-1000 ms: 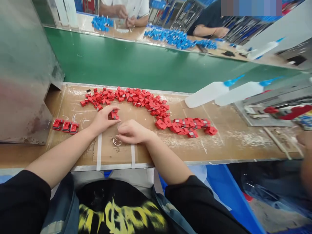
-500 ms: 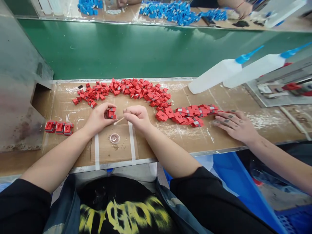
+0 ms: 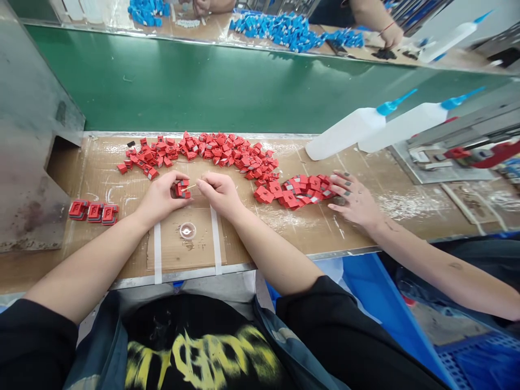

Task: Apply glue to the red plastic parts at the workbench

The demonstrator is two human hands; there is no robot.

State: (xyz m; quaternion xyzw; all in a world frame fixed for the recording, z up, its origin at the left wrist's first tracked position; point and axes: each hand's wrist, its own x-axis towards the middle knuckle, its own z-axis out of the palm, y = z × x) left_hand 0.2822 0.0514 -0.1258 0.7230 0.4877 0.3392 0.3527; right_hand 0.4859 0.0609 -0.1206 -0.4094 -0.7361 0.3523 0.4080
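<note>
My left hand (image 3: pixel 163 196) holds a small red block (image 3: pixel 182 188) between thumb and fingers, above the cardboard. Pinched in my right hand (image 3: pixel 218 193) is a thin swab stick (image 3: pixel 189 187), whose far end meets the red block. Below them a small clear cup (image 3: pixel 187 231) stands on a cardboard piece (image 3: pixel 199 252) taped down with white strips. A curved pile of red blocks (image 3: pixel 221 147) lies beyond my hands. Several stacked red and grey pieces (image 3: pixel 95 212) sit in a row at the left.
Another person's hand (image 3: pixel 355 199) touches a second group of red blocks (image 3: pixel 303 189) at the right. Two white bottles (image 3: pixel 347 132) with blue nozzles lean behind. A metal housing (image 3: pixel 34 135) stands at the left. Across the green divider (image 3: pixel 162 81) lie blue parts (image 3: pixel 284 31).
The swab stick has moved from beside and below the red block up onto it. The other person's hand has moved left against the right-hand red blocks, which are now bunched closer together.
</note>
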